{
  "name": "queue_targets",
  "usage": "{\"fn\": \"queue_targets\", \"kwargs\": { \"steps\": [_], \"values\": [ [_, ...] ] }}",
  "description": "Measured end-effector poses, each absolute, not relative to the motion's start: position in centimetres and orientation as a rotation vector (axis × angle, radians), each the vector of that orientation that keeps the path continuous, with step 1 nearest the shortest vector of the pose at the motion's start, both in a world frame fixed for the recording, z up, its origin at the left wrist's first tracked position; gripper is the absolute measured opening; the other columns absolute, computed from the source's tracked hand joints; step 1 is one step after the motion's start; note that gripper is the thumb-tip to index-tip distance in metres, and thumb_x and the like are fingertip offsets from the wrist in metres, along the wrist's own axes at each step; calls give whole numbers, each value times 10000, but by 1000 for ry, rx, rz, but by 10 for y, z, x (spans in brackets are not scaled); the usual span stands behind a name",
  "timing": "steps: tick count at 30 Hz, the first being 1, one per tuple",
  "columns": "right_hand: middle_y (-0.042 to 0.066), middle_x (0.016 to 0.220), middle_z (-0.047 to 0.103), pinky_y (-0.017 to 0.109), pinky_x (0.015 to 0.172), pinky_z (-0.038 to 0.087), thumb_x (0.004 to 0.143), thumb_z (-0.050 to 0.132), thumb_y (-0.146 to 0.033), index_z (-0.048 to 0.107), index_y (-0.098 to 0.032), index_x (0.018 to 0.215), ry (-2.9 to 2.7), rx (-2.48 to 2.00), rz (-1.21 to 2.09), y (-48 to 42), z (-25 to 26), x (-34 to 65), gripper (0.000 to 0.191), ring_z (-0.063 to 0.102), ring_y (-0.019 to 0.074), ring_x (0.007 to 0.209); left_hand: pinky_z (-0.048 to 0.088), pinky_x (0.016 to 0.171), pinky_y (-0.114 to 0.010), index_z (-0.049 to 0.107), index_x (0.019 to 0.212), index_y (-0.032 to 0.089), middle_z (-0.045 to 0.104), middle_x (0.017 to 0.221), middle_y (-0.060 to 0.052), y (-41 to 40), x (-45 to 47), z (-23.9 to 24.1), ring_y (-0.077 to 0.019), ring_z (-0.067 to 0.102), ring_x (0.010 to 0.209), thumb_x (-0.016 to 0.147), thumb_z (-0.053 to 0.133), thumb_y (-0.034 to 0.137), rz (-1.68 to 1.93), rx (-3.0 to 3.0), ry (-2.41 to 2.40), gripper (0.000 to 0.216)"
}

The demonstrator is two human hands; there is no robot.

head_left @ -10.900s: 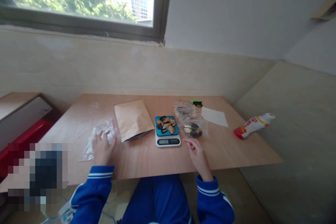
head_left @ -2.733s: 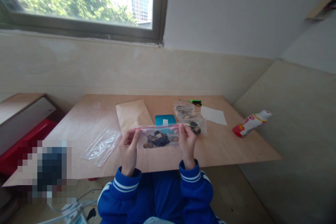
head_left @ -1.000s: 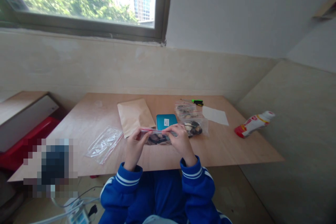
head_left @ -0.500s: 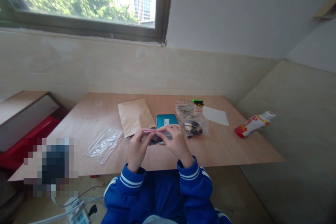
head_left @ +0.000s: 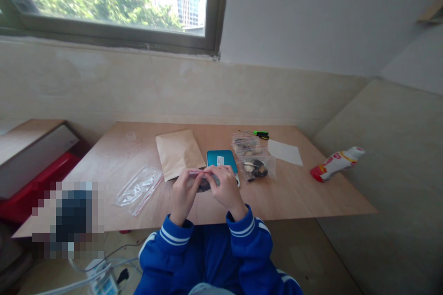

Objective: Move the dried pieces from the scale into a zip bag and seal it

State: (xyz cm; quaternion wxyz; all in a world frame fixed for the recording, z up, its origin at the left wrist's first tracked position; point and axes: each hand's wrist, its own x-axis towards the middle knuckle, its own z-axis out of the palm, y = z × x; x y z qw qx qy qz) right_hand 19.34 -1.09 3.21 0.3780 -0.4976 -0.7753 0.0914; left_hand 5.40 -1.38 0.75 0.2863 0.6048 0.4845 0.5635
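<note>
Near the table's front edge I hold a small clear zip bag (head_left: 204, 185) with dark pieces inside. My left hand (head_left: 183, 193) pinches the left part of its red-lined top edge, thumb against fingers. My right hand (head_left: 226, 189) pinches the same edge close to the left thumb. Just beyond my fingers lies a flat teal box (head_left: 221, 156) with a white label. To the right are a zip bag of dark and pale pieces (head_left: 256, 169) and more filled zip bags (head_left: 247, 145) behind it.
A brown paper envelope (head_left: 180, 152) and an empty clear zip bag (head_left: 138, 189) lie to the left. Screwdrivers (head_left: 261, 134) and a white paper sheet (head_left: 285, 152) lie at the back right. A red and white bottle (head_left: 337, 164) appears at the right edge.
My right hand has slid left along the bag's top edge, closer to my left hand. The left hand stays almost where it was.
</note>
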Motion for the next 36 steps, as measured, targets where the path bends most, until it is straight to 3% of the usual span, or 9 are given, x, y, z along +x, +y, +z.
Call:
{"fn": "queue_targets", "kwargs": {
  "steps": [6, 12, 19, 23, 26, 28, 31, 34, 36],
  "values": [
    [-7, 698, 666, 329, 791, 342, 837, 463, -45, 619, -231, 734, -1930, -1307, 190, -8, 28, 191, 264, 592, 179, 718, 504, 721, -277, 639, 841, 202, 686, 812, -23, -17, 56, 10, -170, 646, 771, 817, 602, 327, 1481, 1682, 1301, 133],
    [-5, 843, 725, 329, 796, 363, 872, 577, -205, 671, -253, 844, -1930, -1269, 247, -4, 26, 210, 110, 624, 192, 822, 466, 644, -249, 616, 830, 202, 644, 737, -4, -17, 43, 12, -152, 606, 696, 849, 555, 360, 1470, 1642, 1329, 170],
    [-31, 765, 732, 359, 877, 356, 849, 566, -97, 695, -259, 773, -1936, -1238, 203, 2, 30, 232, 221, 642, 155, 731, 413, 559, -215, 606, 710, 179, 580, 636, 12, -17, 42, 20, -121, 529, 609, 839, 548, 420, 1495, 1463, 1274, 279],
    [-16, 837, 741, 356, 854, 375, 858, 600, -172, 719, -274, 848, -1916, -1200, 198, 2, 33, 241, 157, 656, 172, 830, 433, 520, -219, 644, 724, 165, 596, 626, 1, -19, 51, 26, -131, 540, 586, 814, 542, 511, 1525, 1228, 1254, 371],
    [3, 800, 742, 368, 834, 398, 855, 613, -235, 728, -262, 752, -1870, -1213, 230, 1, 30, 253, 157, 660, 188, 816, 430, 503, -213, 660, 707, 151, 593, 618, -5, -18, 53, 26, -127, 537, 579, 786, 560, 551, 1540, 1130, 1252, 420],
    [5, 766, 742, 381, 844, 414, 860, 603, -262, 722, -258, 698, -1817, -1208, 299, 0, 26, 259, 201, 659, 181, 742, 418, 495, -199, 642, 660, 149, 564, 588, 7, -16, 55, 22, -109, 510, 557, 764, 596, 542, 1558, 1086, 1199, 409],
    [25, 842, 744, 376, 848, 462, 830, 632, -344, 725, -247, 795, -1631, -1181, 534, -4, 19, 262, 139, 669, 196, 796, 415, 506, -188, 607, 626, 155, 537, 566, 26, -11, 63, 13, -88, 483, 532, 742, 632, 525, 1659, 908, 1068, 389],
    [61, 869, 738, 354, 806, 514, 793, 641, -452, 702, -202, 832, -1381, -1126, 850, -6, 11, 260, 260, 679, 220, 861, 449, 567, -200, 617, 660, 157, 575, 610, 19, -8, 73, 4, -98, 528, 580, 735, 645, 514, 1713, 780, 1003, 366],
    [62, 775, 734, 348, 760, 534, 785, 620, -512, 676, -187, 776, -1205, -1101, 981, -5, 7, 261, 330, 693, 216, 775, 481, 643, -232, 646, 729, 156, 621, 679, -7, -7, 77, 1, -128, 580, 667, 801, 569, 511, 1621, 895, 1015, 370]
  ]
}}
